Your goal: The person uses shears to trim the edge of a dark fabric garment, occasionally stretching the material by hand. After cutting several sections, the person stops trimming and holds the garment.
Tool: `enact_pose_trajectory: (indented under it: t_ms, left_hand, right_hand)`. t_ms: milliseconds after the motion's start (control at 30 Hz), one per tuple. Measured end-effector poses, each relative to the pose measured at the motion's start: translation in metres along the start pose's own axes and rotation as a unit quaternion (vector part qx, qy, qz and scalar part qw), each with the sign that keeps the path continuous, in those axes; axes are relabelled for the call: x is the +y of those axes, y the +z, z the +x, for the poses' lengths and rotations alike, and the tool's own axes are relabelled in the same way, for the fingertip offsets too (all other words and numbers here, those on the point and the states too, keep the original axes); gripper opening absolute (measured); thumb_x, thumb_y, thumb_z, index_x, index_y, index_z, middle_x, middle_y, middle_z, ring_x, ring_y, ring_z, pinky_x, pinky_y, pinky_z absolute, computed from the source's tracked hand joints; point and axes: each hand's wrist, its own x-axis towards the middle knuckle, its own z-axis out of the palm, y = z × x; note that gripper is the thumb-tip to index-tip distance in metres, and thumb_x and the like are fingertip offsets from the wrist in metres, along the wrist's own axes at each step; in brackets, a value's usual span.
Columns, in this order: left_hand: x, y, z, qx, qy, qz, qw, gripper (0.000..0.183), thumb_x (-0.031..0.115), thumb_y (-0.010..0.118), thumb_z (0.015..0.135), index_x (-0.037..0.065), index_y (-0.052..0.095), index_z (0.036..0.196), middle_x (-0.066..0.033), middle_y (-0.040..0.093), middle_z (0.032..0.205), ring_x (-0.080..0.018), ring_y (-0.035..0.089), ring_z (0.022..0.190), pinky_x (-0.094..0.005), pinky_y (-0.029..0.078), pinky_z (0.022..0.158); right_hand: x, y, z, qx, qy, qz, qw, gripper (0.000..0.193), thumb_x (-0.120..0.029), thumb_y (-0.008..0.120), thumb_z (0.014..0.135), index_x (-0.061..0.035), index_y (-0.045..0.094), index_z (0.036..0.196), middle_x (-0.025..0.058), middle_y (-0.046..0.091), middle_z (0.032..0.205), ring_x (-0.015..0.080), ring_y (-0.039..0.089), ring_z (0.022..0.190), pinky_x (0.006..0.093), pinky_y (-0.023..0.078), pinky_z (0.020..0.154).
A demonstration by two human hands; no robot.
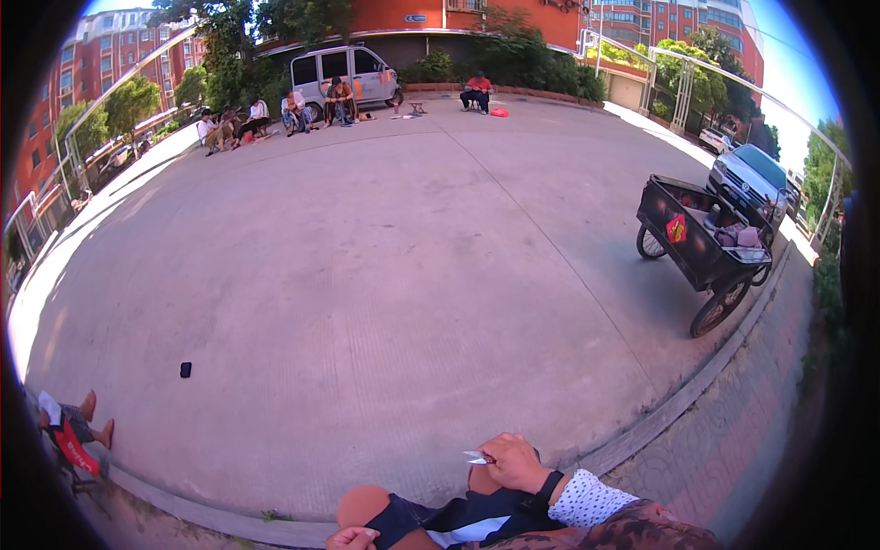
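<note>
My right hand [516, 465] is closed around small scissors [478, 457] with red on the handle, just above my right knee. Their pale blades point left, slightly apart. Dark cloth with a white patch [472, 532] lies across my lap; whether it is worn or loose I cannot tell. At the lower edge, beside my left knee, my left hand [353, 539] is pinched at the left end of this cloth. The picture's rim cuts off part of that hand. A dark band is on my right wrist, below a white dotted cuff.
A small black object [186, 369] lies on the concrete to the left. Near the left rim, a person [78, 426] sits by the kerb. A black cargo tricycle [692, 234] stands at right before a parked car [752, 179]. Several people sit near a silver van [344, 78].
</note>
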Motion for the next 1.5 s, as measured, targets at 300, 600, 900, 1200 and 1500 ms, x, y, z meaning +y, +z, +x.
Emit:
enact_pose_trajectory:
  t_ms: [300, 600, 900, 1200, 1500]
  left_hand:
    - [0.002, 0.0, 0.0, -0.003, -0.005, 0.004, 1.0, 0.012, 0.017, 0.065, 0.095, 0.007, 0.07, 0.092, 0.0, 0.059, 0.057, -0.0065, 0.043, 0.036, -0.0222, 0.029, 0.033]
    - [-0.002, 0.0, 0.002, 0.0, 0.007, 0.005, 1.0, 0.011, 0.016, 0.065, 0.094, 0.007, 0.07, 0.091, 0.0002, 0.059, 0.056, -0.0062, 0.042, 0.036, -0.0221, 0.029, 0.033]
    - [0.001, 0.002, 0.001, 0.0, -0.001, 0.002, 1.0, 0.011, 0.017, 0.065, 0.095, 0.007, 0.07, 0.091, 0.0003, 0.059, 0.056, -0.0063, 0.041, 0.035, -0.0221, 0.027, 0.032]
    - [0.003, 0.003, -0.001, 0.001, -0.01, 0.003, 1.0, 0.012, 0.018, 0.064, 0.096, 0.008, 0.07, 0.092, 0.0008, 0.059, 0.056, -0.0061, 0.04, 0.034, -0.0224, 0.026, 0.031]
    - [-0.003, 0.001, 0.002, 0.0, -0.001, -0.011, 1.0, 0.012, 0.016, 0.063, 0.096, 0.007, 0.07, 0.092, 0.0004, 0.059, 0.057, -0.0056, 0.041, 0.035, -0.0215, 0.027, 0.032]
  right_hand:
    - [0.002, 0.002, 0.0, 0.011, -0.003, -0.004, 1.0, 0.016, -0.008, 0.063, 0.076, -0.0115, 0.07, 0.091, 0.0084, 0.067, 0.082, 0.0303, 0.064, 0.085, 0.0434, 0.049, 0.077]
    - [0.001, 0.001, 0.0, 0.018, 0.004, 0.0, 1.0, 0.015, -0.009, 0.063, 0.076, -0.0117, 0.07, 0.09, 0.0067, 0.066, 0.081, 0.03, 0.064, 0.085, 0.0437, 0.048, 0.076]
    - [0.005, 0.002, -0.002, 0.026, -0.004, 0.003, 1.0, 0.017, -0.009, 0.063, 0.076, -0.0123, 0.069, 0.092, 0.006, 0.066, 0.081, 0.0288, 0.064, 0.085, 0.0432, 0.048, 0.075]
    - [0.005, 0.002, -0.003, 0.027, 0.0, 0.0, 1.0, 0.018, -0.008, 0.063, 0.076, -0.0125, 0.069, 0.092, 0.0057, 0.066, 0.082, 0.0284, 0.064, 0.086, 0.0425, 0.047, 0.076]
    - [0.006, 0.004, -0.004, 0.024, 0.001, -0.002, 1.0, 0.017, -0.009, 0.063, 0.077, -0.0123, 0.07, 0.092, 0.006, 0.067, 0.082, 0.0293, 0.064, 0.086, 0.0427, 0.047, 0.076]
